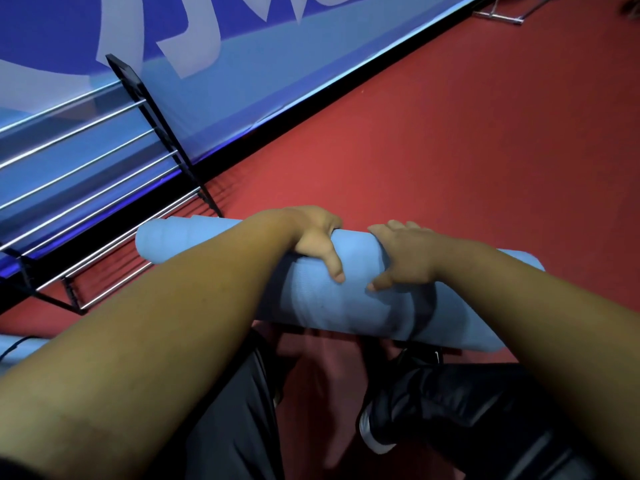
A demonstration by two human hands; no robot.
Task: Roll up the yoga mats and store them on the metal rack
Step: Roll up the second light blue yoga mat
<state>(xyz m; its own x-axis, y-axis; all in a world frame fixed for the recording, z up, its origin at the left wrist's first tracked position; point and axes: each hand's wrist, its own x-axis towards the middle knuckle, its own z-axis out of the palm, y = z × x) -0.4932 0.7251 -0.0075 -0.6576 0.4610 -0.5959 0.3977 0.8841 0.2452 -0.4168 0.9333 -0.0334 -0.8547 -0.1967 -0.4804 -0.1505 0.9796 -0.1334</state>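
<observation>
A rolled light-blue yoga mat (339, 299) lies across the middle of the view, lifted above the red floor in front of my legs. My left hand (315, 237) grips its top near the middle, fingers curled over the far side and thumb on the near side. Right beside it, my right hand (403, 254) holds the roll the same way. The metal rack (104, 202), with black side frames and chrome bars, stands at the left against the wall; the mat's left end sits just in front of its lower bars.
A blue wall banner (242, 81) runs diagonally behind the rack. Part of another light-blue mat (20, 348) shows at the far left edge on the floor. Another metal frame (505, 12) stands at the top right. Red floor (485, 150) stretches to the right. My shoe (377, 431) is below.
</observation>
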